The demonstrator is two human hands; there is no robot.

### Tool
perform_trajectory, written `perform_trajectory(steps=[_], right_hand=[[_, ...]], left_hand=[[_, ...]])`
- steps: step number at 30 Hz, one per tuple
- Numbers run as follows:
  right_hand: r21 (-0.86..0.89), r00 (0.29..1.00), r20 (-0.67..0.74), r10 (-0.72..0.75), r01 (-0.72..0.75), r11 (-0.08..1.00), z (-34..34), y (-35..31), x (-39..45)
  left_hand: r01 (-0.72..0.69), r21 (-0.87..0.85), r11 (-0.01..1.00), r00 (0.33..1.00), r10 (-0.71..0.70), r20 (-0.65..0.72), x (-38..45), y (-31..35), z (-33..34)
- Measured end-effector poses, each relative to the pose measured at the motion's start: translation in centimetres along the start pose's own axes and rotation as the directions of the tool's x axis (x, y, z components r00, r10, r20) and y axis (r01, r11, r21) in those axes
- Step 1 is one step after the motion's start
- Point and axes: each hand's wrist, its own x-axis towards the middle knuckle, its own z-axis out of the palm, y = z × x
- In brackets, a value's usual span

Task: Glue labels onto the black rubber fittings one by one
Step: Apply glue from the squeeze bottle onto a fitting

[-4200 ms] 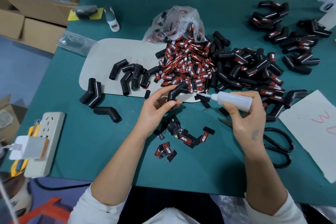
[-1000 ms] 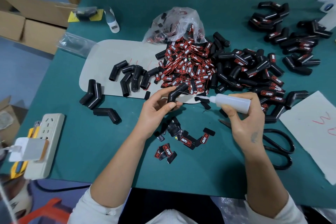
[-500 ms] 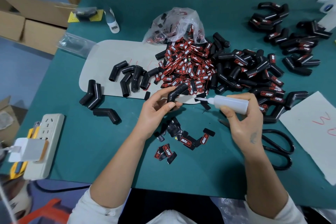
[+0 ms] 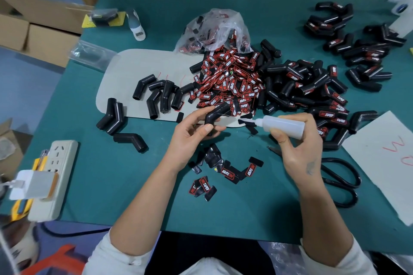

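Note:
My left hand (image 4: 192,136) holds a bent black rubber fitting (image 4: 215,115) between thumb and fingers over the green table. My right hand (image 4: 297,145) grips a white glue bottle (image 4: 283,126), its nozzle pointing left, a short gap from the fitting. A heap of red-and-black labels (image 4: 228,82) lies behind the hands. Several loose labels (image 4: 225,172) lie below my left hand. Unlabelled fittings (image 4: 161,94) sit on the grey mat at left. Labelled fittings (image 4: 312,94) are piled at right.
Black scissors (image 4: 342,183) lie by my right wrist. A power strip (image 4: 53,176) sits at the left edge. A clear bag of labels (image 4: 214,31) stands behind the heap. White paper (image 4: 388,158) lies at right, more fittings (image 4: 357,49) at far right.
The glue bottle has shifted slightly left toward the fitting over the last second. My left hand keeps the fitting in the same place.

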Motion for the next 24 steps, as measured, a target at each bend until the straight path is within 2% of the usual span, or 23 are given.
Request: perform_trajectory(steps=[19, 24], right_hand=[[-0.006, 1.0, -0.021, -0.001, 0.001, 1.0, -0.14, 0.12, -0.02], [-0.006, 1.0, 0.011, -0.014, 0.014, 1.0, 0.11, 0.0, -0.11]], left_hand=[[-0.005, -0.005, 1.0, 1.0, 0.005, 0.002, -0.04, 0.21, 0.12], [-0.004, 0.007, 1.0, 1.0, 0.004, -0.001, -0.05, 0.26, 0.12]])
